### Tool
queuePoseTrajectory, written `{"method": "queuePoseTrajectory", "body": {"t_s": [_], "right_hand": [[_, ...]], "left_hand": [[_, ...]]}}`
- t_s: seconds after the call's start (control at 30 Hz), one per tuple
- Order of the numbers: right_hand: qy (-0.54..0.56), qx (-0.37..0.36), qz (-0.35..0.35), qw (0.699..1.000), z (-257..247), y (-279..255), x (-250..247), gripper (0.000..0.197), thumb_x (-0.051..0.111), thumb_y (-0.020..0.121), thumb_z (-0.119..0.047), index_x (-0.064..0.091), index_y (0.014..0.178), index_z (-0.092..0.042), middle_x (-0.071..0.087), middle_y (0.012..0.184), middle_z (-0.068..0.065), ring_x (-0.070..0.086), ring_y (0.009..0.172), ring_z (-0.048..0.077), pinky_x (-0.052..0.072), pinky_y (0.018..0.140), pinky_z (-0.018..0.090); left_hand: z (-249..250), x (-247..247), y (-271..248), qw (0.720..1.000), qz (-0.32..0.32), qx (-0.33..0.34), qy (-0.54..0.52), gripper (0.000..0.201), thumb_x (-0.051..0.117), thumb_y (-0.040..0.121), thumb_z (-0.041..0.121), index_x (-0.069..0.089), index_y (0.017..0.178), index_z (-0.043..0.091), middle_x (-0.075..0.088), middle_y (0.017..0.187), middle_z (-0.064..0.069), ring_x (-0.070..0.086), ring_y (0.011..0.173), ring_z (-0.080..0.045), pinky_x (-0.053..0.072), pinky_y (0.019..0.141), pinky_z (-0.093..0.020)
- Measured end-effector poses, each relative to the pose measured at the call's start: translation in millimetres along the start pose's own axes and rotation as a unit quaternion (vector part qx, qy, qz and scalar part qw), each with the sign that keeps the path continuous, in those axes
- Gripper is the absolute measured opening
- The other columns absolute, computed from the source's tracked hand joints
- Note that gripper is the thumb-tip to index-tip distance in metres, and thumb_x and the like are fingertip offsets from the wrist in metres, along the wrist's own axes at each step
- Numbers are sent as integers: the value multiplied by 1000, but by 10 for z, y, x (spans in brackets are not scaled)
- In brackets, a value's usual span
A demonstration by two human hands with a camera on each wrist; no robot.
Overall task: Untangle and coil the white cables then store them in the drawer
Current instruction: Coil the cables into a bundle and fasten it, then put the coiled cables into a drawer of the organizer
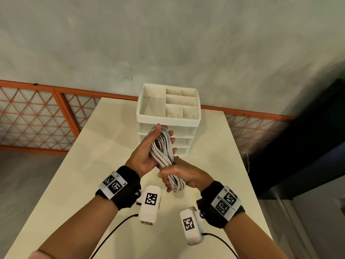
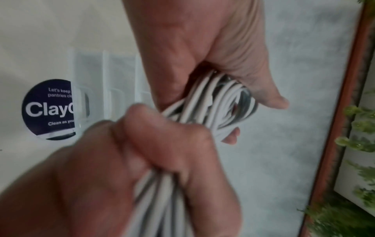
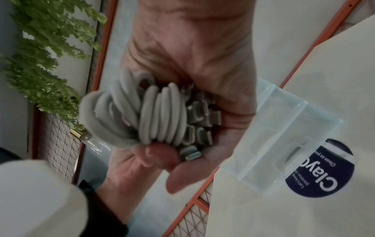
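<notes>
Both hands hold one bundle of white cables [image 1: 164, 156] above the table [image 1: 104, 146], just in front of the drawer unit [image 1: 168, 113]. Head view: left hand [image 1: 149, 152] cups the upper loops, thumb up, fingertips showing past the far side of the bundle; right hand [image 1: 179, 174] fists round the lower end, loops sticking out below it. Drawers look closed; top tray compartments hold no cables. Left wrist view: left hand [image 2: 202, 52] wraps the coil [image 2: 213, 109] between thumb and fingers; right hand [image 2: 125, 168] closes tight on the strands nearer the camera; drawer fronts and a round dark sticker [image 2: 48, 109] behind, blurred. Right wrist view: right hand [image 3: 188, 52] curls over the loops [image 3: 142, 115], several plug ends [image 3: 201, 121] bunched against the palm; left hand [image 3: 154, 162] sits under the bundle; clear drawer unit [image 3: 284, 136] off to the right, plants [image 3: 44, 52] left.
</notes>
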State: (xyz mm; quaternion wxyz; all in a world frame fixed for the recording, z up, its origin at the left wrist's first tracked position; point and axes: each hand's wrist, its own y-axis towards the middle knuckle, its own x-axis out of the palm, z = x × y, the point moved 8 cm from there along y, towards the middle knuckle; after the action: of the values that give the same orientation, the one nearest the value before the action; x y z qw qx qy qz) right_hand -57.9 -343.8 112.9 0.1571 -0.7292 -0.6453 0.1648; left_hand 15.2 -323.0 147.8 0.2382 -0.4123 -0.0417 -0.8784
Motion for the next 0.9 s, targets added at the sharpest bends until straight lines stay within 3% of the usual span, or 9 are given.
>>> {"method": "queuePoseTrajectory", "body": {"t_s": [0.1, 0.3, 0.43, 0.53, 0.6, 0.67, 0.77, 0.83, 0.9], "right_hand": [[-42, -14, 3, 999, -15, -7, -22, 20, 62, 81, -3, 56, 64, -11, 57, 52, 1, 55, 47, 14, 50, 50, 25], [-262, -23, 45, 964, 37, 8, -108, 16, 62, 81, -12, 54, 67, -12, 60, 59, 2, 57, 51, 14, 46, 56, 24], [-282, -4, 32, 959, 154, 11, -180, 21, 59, 83, -14, 54, 62, -14, 60, 58, 0, 56, 50, 12, 47, 58, 26], [-270, 9, 22, 963, 222, 23, -308, 11, 62, 84, -16, 62, 73, -14, 64, 72, 2, 61, 70, 17, 48, 73, 29], [-261, 4, 23, 965, 237, 24, -387, 6, 65, 82, -17, 68, 86, -13, 68, 87, 5, 64, 86, 21, 49, 85, 32], [-222, -9, 1, 975, 271, 17, -362, 9, 66, 81, -14, 70, 89, -16, 70, 89, 5, 66, 90, 18, 49, 91, 30], [-178, -31, 15, 983, 320, 13, -287, 4, 64, 86, -15, 64, 85, -12, 67, 76, 6, 68, 75, 18, 52, 75, 23], [-213, -46, 55, 974, 360, 49, -303, 19, 67, 85, -30, 58, 75, -16, 63, 66, 2, 62, 59, 13, 49, 65, 21], [-309, -42, 96, 945, 409, 89, -360, 34, 66, 82, -45, 48, 70, -19, 54, 58, -5, 52, 52, 10, 41, 56, 22]], "left_hand": [[-52, -18, 62, 997, 60, -46, 0, 28, 66, 75, 47, 58, 70, 21, 54, 61, 5, 54, 54, -8, 51, 57, -26], [-306, -310, 137, 977, 195, -82, 4, 32, 65, 85, 29, 46, 62, 18, 37, 39, 9, 35, 32, -3, 38, 38, -15], [-428, -301, 175, 979, 158, -126, 20, 31, 64, 85, 26, 48, 60, 18, 44, 43, 6, 42, 37, -6, 42, 47, -20], [-403, -304, 202, 982, 130, -137, 23, 29, 62, 84, 19, 55, 56, 17, 58, 56, 2, 57, 51, -10, 47, 60, -24], [-409, -350, 225, 980, 143, -134, 27, 33, 63, 83, 18, 55, 51, 16, 55, 53, 2, 56, 50, -10, 48, 55, -24], [-443, -380, 256, 978, 162, -122, 36, 37, 66, 83, 23, 48, 52, 17, 47, 47, 2, 50, 45, -10, 46, 52, -23], [-487, -440, 310, 977, 189, -96, 26, 43, 65, 84, 34, 43, 52, 17, 39, 42, 4, 42, 40, -11, 42, 53, -23], [-526, -515, 344, 973, 212, -88, 34, 46, 61, 87, 39, 41, 51, 17, 37, 39, 5, 38, 36, -10, 37, 53, -24], [-589, -604, 382, 965, 239, -96, 52, 48, 56, 90, 39, 38, 52, 17, 34, 36, 6, 33, 32, -8, 34, 45, -22]]}}
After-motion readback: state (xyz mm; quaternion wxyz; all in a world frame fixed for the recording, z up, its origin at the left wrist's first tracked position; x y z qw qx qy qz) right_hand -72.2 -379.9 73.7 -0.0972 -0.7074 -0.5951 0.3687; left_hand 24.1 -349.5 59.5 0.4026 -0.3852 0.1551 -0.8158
